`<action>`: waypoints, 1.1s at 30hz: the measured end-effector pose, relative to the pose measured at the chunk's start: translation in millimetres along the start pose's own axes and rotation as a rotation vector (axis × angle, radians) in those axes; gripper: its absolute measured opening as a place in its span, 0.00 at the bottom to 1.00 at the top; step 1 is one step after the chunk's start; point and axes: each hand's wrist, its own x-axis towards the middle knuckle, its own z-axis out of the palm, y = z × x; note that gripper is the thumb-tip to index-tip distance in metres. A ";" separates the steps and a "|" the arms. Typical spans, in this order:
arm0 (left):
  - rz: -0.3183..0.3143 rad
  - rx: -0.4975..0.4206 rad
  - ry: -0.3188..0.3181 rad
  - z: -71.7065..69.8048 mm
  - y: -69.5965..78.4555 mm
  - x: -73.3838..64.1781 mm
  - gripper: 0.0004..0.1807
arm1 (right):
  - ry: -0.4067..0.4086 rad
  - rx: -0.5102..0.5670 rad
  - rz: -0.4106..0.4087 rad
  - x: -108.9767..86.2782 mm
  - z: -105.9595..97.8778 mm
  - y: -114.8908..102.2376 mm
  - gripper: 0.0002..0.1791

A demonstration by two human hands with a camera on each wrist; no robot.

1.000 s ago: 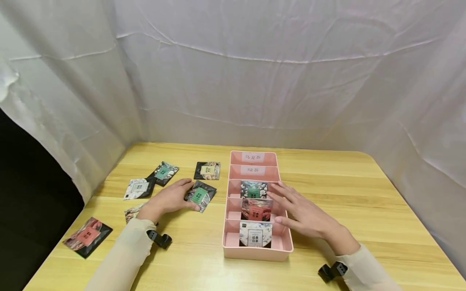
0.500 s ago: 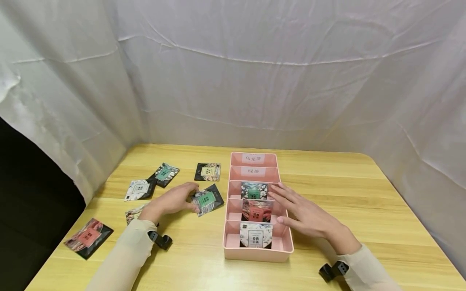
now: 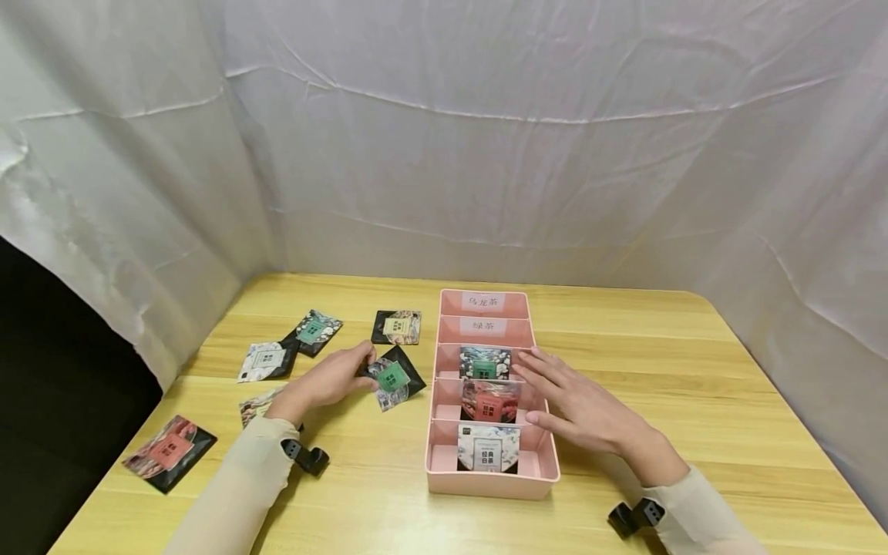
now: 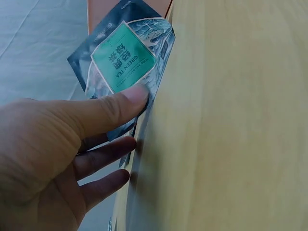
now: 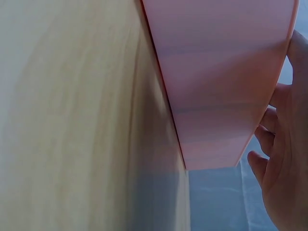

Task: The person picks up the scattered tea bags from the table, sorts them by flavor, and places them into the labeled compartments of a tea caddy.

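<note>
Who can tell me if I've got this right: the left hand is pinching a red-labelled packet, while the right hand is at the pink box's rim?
Not quite: the packet in the left hand is green-labelled, as the left wrist view shows. The right hand is indeed at the rim of the pink box.

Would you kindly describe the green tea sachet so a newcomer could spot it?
Find the pink divided box. Left of it, the left hand pinches the green tea sachet. Its green label reads GREEN TEA, and it alone is held.
</note>
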 end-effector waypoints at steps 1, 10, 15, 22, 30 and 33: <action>0.005 0.006 0.010 -0.2 0.0 0.0 0.17 | 0.002 0.000 0.003 -0.3 0.2 -0.1 0.39; -0.001 0.029 0.083 -3.5 0.9 -0.5 0.16 | 0.019 0.015 0.002 -1.0 1.7 0.9 0.39; -0.023 0.004 0.124 -5.4 1.3 0.1 0.17 | 0.008 0.027 0.011 -0.8 1.4 0.6 0.39; -0.057 -0.042 0.178 -9.2 3.7 0.7 0.11 | -0.010 0.030 0.019 -0.4 2.0 0.8 0.39; -0.062 -0.150 0.218 -16.0 7.0 0.1 0.09 | -0.020 0.035 0.032 -0.9 3.1 1.4 0.39; -0.035 -0.145 0.250 -19.4 9.0 -0.5 0.09 | -0.018 0.040 0.035 -0.9 3.6 1.1 0.39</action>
